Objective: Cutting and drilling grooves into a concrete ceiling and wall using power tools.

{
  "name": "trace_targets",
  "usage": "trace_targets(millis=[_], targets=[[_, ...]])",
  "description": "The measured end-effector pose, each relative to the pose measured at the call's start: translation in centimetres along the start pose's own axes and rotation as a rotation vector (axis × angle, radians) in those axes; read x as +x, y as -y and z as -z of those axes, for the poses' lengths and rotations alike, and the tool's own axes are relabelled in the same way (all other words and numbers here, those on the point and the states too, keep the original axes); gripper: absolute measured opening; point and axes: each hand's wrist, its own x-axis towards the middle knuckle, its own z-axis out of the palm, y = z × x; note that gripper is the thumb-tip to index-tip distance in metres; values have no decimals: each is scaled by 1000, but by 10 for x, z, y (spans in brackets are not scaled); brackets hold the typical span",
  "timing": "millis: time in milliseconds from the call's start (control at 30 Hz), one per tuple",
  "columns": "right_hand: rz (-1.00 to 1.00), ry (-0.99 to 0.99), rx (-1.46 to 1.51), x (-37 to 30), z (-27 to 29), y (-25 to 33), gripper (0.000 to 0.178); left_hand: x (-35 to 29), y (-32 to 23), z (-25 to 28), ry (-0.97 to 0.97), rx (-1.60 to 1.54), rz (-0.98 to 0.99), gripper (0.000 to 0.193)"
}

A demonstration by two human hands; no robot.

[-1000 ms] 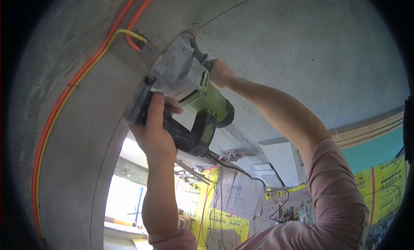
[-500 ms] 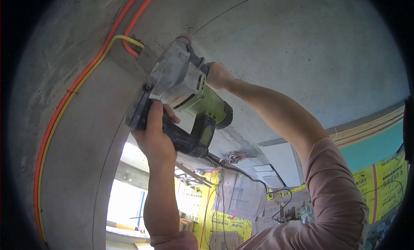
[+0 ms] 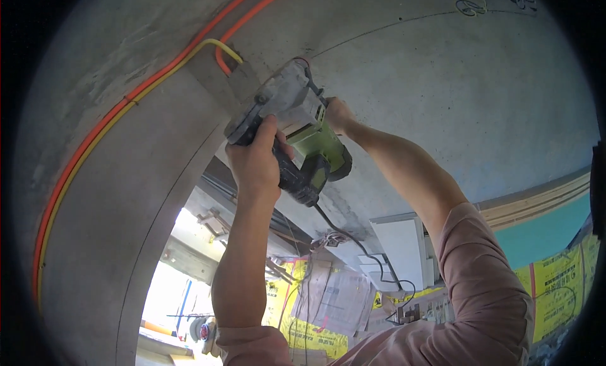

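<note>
Overhead, both hands hold a green, grey and black corded wall chaser (image 3: 309, 139) up against the grey concrete surface (image 3: 442, 94). My left hand (image 3: 255, 161) wraps the black rear handle, its thumb lying along the tool near the guard. My right hand (image 3: 341, 115) is closed round the side handle, partly behind the tool. The dusty grey guard lies close to the concrete, near a thin dark line (image 3: 379, 28) drawn on it; the blade is hidden. From the rear handle a black cord (image 3: 353, 236) hangs down behind my arms.
Orange conduits (image 3: 214, 22) and a yellow conduit (image 3: 164, 77) run along the concrete at left, bending into a hole beside the tool. Loose wire coils (image 3: 470, 4) hang at the upper right. Yellow printed sheeting (image 3: 555, 290) and white panels (image 3: 404, 246) stand below. A bright opening (image 3: 167, 290) is lower left.
My view has shifted, so the conduits and tool appear farther right. The wall chaser has tilted slightly, its lower end now nearer the conduit hole. Both hands keep their grip.
</note>
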Motion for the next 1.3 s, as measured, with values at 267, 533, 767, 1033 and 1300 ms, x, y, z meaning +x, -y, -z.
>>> trace_targets(millis=[267, 533, 767, 1033, 1300], targets=[[125, -15, 16, -20, -3, -8, 29, -34, -14, -2, 81, 109, -110, 17], [69, -28, -7, -36, -10, 6, 28, -40, -22, 23, 41, 7, -68, 15], [34, 50, 23, -50, -50, 13, 27, -40, -9, 72, 24, -24, -78, 14], [132, 180, -230, -57, -121, 57, 31, -26, 7, 144, -209, -195, -8, 9], [229, 216, -258, -30, -170, 92, 33, 12, 8, 196, -278, -241, -3, 8]])
